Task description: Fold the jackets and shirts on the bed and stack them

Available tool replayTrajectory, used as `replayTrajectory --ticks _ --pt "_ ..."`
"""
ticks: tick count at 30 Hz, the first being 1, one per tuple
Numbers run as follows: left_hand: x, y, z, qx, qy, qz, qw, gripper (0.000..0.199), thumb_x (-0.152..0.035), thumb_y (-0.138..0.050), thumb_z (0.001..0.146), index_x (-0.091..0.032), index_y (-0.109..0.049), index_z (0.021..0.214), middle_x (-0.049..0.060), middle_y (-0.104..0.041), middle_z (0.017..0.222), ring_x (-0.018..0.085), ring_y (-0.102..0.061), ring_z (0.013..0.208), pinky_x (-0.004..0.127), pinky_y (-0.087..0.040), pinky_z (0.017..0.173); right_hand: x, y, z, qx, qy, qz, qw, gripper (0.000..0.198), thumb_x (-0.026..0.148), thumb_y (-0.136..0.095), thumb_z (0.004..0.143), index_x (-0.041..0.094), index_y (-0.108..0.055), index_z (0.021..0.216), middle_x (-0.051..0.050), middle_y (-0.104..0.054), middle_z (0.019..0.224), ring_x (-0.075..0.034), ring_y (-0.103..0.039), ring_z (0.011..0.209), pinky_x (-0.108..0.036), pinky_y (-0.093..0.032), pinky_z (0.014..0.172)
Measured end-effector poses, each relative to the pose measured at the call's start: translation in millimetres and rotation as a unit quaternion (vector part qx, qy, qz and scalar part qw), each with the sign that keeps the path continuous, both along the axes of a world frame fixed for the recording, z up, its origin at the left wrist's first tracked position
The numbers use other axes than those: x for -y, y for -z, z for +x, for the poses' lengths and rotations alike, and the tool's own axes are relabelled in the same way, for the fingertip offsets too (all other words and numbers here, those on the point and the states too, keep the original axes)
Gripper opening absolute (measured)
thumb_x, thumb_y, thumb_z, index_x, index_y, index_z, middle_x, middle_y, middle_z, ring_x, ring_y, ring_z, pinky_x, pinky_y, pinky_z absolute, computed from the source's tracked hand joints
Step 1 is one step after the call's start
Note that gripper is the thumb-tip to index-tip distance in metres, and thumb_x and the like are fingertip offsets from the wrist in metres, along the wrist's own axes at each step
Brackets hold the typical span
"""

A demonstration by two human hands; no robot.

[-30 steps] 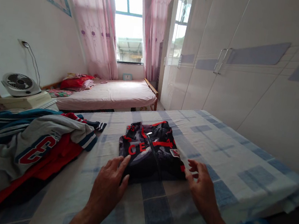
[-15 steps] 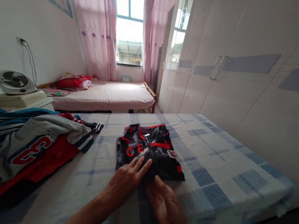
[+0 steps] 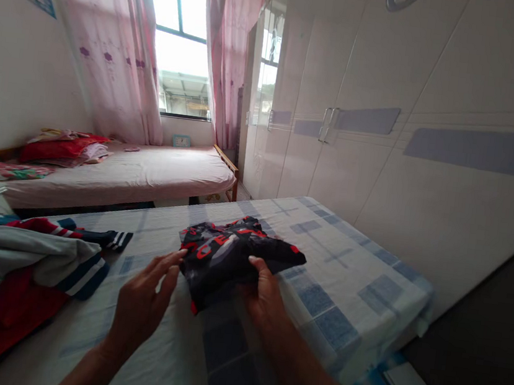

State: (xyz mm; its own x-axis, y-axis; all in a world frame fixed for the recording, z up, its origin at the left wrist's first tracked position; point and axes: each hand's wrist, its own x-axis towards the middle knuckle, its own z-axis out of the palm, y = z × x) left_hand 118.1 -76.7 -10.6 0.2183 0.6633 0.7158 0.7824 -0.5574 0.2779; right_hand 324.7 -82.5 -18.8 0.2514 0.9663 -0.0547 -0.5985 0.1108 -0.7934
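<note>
Over checked cloth (image 3: 345, 272) near a pink bed (image 3: 161, 165), right fingers (image 3: 264, 272) grip a dark garment (image 3: 222, 263), left fingers (image 3: 158, 266) parted at its edge.

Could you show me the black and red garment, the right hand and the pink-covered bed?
Black and red garment (image 3: 217, 270): head view, on its dark front.
Right hand (image 3: 267, 299): head view, on the back of the hand.
Pink-covered bed (image 3: 161, 169): head view, on its bare sheet.

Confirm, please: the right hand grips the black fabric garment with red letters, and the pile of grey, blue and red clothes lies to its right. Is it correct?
The side is wrong: in the head view, the clothes pile lies to the left of the black garment. The right hand does grip that garment.
</note>
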Motion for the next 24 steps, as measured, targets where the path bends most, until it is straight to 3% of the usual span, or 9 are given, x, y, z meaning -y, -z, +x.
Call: replayTrajectory --ticks 3,5,10,16,18,20,22,24 --pt "-22 18.3 -12 -0.010 -0.075 -0.073 0.994 0.044 -0.039 -0.031 0.093 -0.016 -0.059 0.118 0.010 -0.062 0.120 0.023 -0.062 0.106 0.036 -0.052 0.087 -24 -45 24 -0.147 0.023 -0.058 0.987 0.017 0.012 -0.062 0.068 0.017 -0.059 0.083 0.002 -0.070 0.073 -0.014 -0.066 0.069 -0.024 -0.056 0.065" --pt "-32 36.3 -16 -0.041 -0.083 -0.114 0.989 0.046 -0.040 -0.031 0.092 -0.016 -0.062 0.116 0.010 -0.062 0.121 0.024 -0.061 0.107 0.038 -0.052 0.087 -41 -73 43 -0.175 0.026 -0.063 0.982 0.017 0.006 -0.059 0.068 0.016 -0.059 0.082 0.002 -0.069 0.068 -0.012 -0.065 0.063 -0.023 -0.056 0.061" --pt "-43 73.0 -23 -0.092 -0.070 -0.118 0.986 0.045 -0.039 -0.032 0.089 -0.017 -0.067 0.107 0.010 -0.063 0.120 0.024 -0.060 0.110 0.040 -0.051 0.092 -98 -125 95 -0.120 0.042 -0.022 0.992 0.010 0.006 -0.054 0.074 0.016 -0.055 0.076 0.002 -0.065 0.062 -0.012 -0.063 0.057 -0.024 -0.056 0.054" --pt "-51 90.7 -33 -0.125 -0.075 -0.100 0.984 0.042 -0.040 -0.035 0.088 -0.022 -0.070 0.103 0.008 -0.064 0.121 0.025 -0.059 0.113 0.041 -0.051 0.093 -157 -175 169 -0.036 0.090 0.076 0.992 0.010 0.007 -0.054 0.073 0.017 -0.055 0.076 0.003 -0.064 0.064 -0.011 -0.062 0.062 -0.024 -0.057 0.058" --pt "-52 93.9 -36 -0.132 -0.075 -0.105 0.983 0.041 -0.040 -0.036 0.087 -0.024 -0.071 0.102 0.007 -0.063 0.121 0.024 -0.058 0.114 0.040 -0.051 0.093 -160 -173 197 0.058 0.139 0.079 0.985 0.010 0.010 -0.054 0.072 0.018 -0.055 0.079 0.003 -0.065 0.069 -0.011 -0.062 0.066 -0.025 -0.057 0.062" --pt "-53 95.8 -38 -0.134 -0.080 -0.111 0.981 0.040 -0.040 -0.037 0.086 -0.024 -0.070 0.103 0.007 -0.064 0.121 0.024 -0.058 0.114 0.040 -0.051 0.094 -151 -152 224 0.161 0.193 0.042 0.967 0.009 0.014 -0.052 0.073 0.019 -0.055 0.080 0.002 -0.065 0.073 -0.012 -0.063 0.070 -0.026 -0.056 0.065" --pt "-52 96.4 -38 -0.131 -0.084 -0.118 0.981 0.039 -0.039 -0.039 0.086 -0.025 -0.069 0.105 0.006 -0.063 0.122 0.023 -0.058 0.114 0.039 -0.051 0.094 -132 -113 247 0.248 0.235 -0.020 0.940 0.007 0.018 -0.050 0.074 0.019 -0.054 0.080 0.000 -0.064 0.072 -0.013 -0.063 0.069 -0.028 -0.056 0.066" --pt "-51 95.8 -37 -0.129 -0.086 -0.121 0.981 0.038 -0.038 -0.040 0.086 -0.025 -0.069 0.106 0.006 -0.063 0.122 0.023 -0.058 0.114 0.039 -0.051 0.094 -107 -65 264 0.349 0.285 -0.092 0.888 0.006 0.020 -0.051 0.071 0.018 -0.054 0.077 -0.001 -0.061 0.065 -0.016 -0.062 0.064 -0.032 -0.055 0.063"
